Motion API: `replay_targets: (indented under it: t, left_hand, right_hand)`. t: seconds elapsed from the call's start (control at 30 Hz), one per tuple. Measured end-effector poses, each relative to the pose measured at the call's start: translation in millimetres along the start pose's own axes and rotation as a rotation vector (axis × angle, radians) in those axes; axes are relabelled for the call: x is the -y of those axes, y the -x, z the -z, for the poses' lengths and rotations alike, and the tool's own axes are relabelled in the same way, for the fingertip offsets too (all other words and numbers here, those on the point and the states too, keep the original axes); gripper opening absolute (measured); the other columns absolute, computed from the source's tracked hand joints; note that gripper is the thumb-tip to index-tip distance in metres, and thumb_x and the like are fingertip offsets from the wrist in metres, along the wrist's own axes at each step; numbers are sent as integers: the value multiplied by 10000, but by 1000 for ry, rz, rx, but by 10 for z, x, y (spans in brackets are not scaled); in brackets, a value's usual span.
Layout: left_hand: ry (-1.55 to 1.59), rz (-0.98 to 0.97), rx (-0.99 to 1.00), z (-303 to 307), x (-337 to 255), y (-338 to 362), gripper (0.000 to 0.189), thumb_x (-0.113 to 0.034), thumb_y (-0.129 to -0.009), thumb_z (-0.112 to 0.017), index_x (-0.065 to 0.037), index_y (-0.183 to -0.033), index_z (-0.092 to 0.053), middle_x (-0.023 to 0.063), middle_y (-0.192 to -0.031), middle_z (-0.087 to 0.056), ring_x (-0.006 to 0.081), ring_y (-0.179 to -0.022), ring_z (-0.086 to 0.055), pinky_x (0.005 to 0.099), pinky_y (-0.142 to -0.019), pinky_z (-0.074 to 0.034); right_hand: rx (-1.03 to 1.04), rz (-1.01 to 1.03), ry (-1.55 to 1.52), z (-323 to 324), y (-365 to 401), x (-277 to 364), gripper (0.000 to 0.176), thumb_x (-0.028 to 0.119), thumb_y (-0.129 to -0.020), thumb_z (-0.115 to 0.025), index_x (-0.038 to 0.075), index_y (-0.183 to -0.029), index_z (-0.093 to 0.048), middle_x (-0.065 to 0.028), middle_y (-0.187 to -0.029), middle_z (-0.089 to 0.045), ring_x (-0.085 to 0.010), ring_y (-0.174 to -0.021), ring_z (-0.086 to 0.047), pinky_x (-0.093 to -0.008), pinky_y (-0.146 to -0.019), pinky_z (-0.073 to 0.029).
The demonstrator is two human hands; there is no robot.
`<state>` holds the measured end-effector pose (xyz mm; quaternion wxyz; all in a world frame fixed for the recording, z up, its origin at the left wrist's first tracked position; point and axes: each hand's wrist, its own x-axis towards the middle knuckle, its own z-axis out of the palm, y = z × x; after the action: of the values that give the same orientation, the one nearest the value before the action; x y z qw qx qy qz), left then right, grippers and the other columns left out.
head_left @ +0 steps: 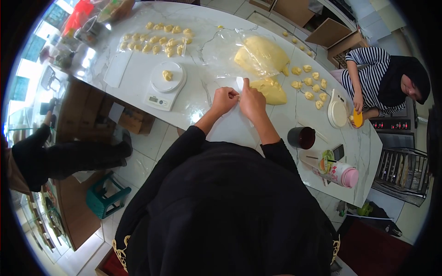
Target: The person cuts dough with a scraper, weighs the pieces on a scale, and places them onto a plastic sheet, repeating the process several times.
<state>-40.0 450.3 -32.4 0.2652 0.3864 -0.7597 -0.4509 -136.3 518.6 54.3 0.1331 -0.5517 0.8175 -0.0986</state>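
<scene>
- Centrally, an uncovered slab of yellow dough [275, 93] is set on the marbled worktop [202, 23], just beyond and to the right of the fingers of both hands.
- The right hand [252, 103] is placed at the slab's left edge, with one finger stretched forward; whether the dough is touched cannot be told.
- A white flat tool [240, 83], apparently a scraper, is gripped in the right hand's fingers, just left of the slab.
- The left hand [223, 101] is held farther left of the slab, beside the right hand. Its fingers are curled inward, the tips brought close to the right hand; whether anything is pinched between them cannot be told.
- A larger mass of dough [264, 48], partly covered by clear plastic, is laid just behind the slab.
- Small dough pieces [316, 88] are scattered to the right of the slab.
- Well to the left of the slab, a single dough lump [167, 75] is rested on a white scale [159, 102]; behind that scale, more dough lumps [155, 48] are laid out in rows.
- Farther right of the slab, a second scale [338, 113] is placed, and beside it an orange scraper [357, 118] is held by a person in a striped top [369, 76].
- Nearer the wearer than the slab, to its right, a dark cup [301, 137] and a pink-capped bottle [344, 175] are stood.
</scene>
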Motion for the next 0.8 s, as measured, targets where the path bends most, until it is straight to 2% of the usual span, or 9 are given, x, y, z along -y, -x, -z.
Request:
replay_targets:
  t: [0.1,0.17,0.23,0.33,0.4,0.47,0.5,0.67,0.8]
  left_hand:
    - [153,123,17,231,69,10,158,-70,-742,-652,5,-877,-686,85,-754,-679,134,-653,-624,255,-631,-500]
    - [406,111,-127,505,213,-3,219,-145,-784,-672,16,-932,-679,83,-823,-680,122,-699,-629,244,-632,-492]
    - [552,92,-255,959,195,22,223,-156,-854,-610,21,-980,-662,62,-851,-665,108,-733,-600,232,-668,-478]
    - [398,-3,-590,1552,331,-50,206,-87,-837,-589,16,-1008,-638,72,-832,-662,109,-702,-611,225,-619,-489]
    - [195,-9,-764,1830,426,-113,204,-57,-804,-602,-16,-1000,-637,93,-816,-674,136,-700,-646,243,-614,-503]
    - [48,90,-768,2002,433,-117,232,-92,-771,-647,-30,-995,-645,90,-806,-677,143,-680,-648,251,-621,-504]
    - [49,85,-766,2030,476,-131,232,-92,-771,-647,-30,-995,-645,90,-806,-677,143,-680,-648,251,-621,-504]
    - [-178,177,-591,1942,681,-148,187,-174,-727,-698,-66,-879,-694,98,-772,-679,173,-641,-648,291,-640,-503]
    - [-377,189,-600,1909,617,-165,243,-265,-763,-690,-65,-902,-693,140,-952,-641,201,-674,-611,322,-677,-486]
  right_hand:
    - [-54,-65,-77,71,34,-124,532,74,-781,-553,34,-1267,-340,-230,-752,-621,-401,-741,-620,-475,-650,-483]
    - [-78,-82,-134,106,137,-222,549,93,-792,-557,37,-1288,-328,-247,-766,-616,-418,-764,-610,-480,-673,-476]
    - [-176,-69,-312,118,300,-342,545,121,-809,-565,31,-1293,-329,-275,-796,-606,-448,-798,-584,-496,-711,-456]
    - [-334,15,-443,123,482,-461,509,137,-812,-585,12,-1251,-360,-278,-815,-605,-453,-803,-576,-499,-696,-449]
    - [-274,-77,-458,187,549,-486,472,121,-816,-585,4,-1221,-373,-276,-839,-609,-450,-812,-580,-486,-681,-457]
    - [-323,-81,-480,207,589,-515,444,114,-821,-582,-1,-1201,-384,-277,-851,-610,-448,-815,-584,-473,-668,-463]
    - [-308,-107,-484,284,616,-476,437,119,-830,-589,-22,-1199,-402,-261,-933,-620,-407,-888,-609,-412,-722,-484]
    - [-320,-129,-492,328,646,-463,383,116,-830,-589,-21,-1147,-424,-260,-919,-622,-409,-880,-611,-413,-718,-482]
    - [-338,-127,-491,297,697,-479,367,118,-830,-589,-17,-1133,-432,-258,-912,-623,-409,-877,-612,-413,-714,-481]
